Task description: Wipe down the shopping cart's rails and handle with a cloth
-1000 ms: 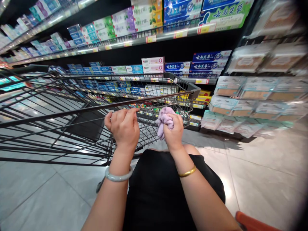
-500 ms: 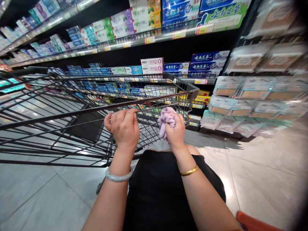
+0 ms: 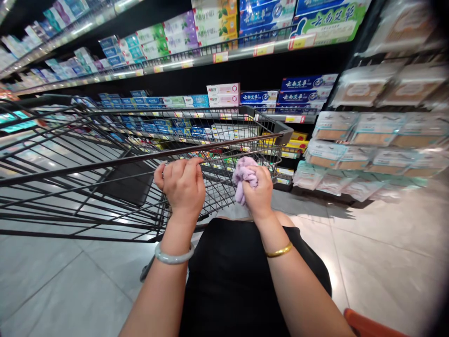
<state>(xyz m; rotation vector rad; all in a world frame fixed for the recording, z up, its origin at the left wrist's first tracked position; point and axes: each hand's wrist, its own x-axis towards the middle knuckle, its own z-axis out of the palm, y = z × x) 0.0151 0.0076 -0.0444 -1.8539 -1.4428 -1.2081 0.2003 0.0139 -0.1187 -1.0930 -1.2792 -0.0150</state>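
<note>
A black wire shopping cart (image 3: 115,164) stands on its wheels in front of me, its side toward my body. My left hand (image 3: 184,187), with a pale bangle at the wrist, is closed with its fingers curled over a wire of the cart's near side, just below the top rail. In my right hand (image 3: 260,189) is a crumpled light purple cloth (image 3: 244,175), bunched in the closed fingers beside the cart's side wires. A gold bangle circles that wrist. The fingertips of both hands are partly hidden.
Shelves (image 3: 252,50) behind the cart carry rows of toothpaste boxes (image 3: 308,83). Clear packs (image 3: 375,126) hang on a rack at the right. An orange-red object (image 3: 372,325) shows at the lower right, above the tiled floor (image 3: 379,243).
The view has shifted very slightly, so hands, cart and shelves appear a little further right. Both hands keep their hold on the cart wire and the cloth.
</note>
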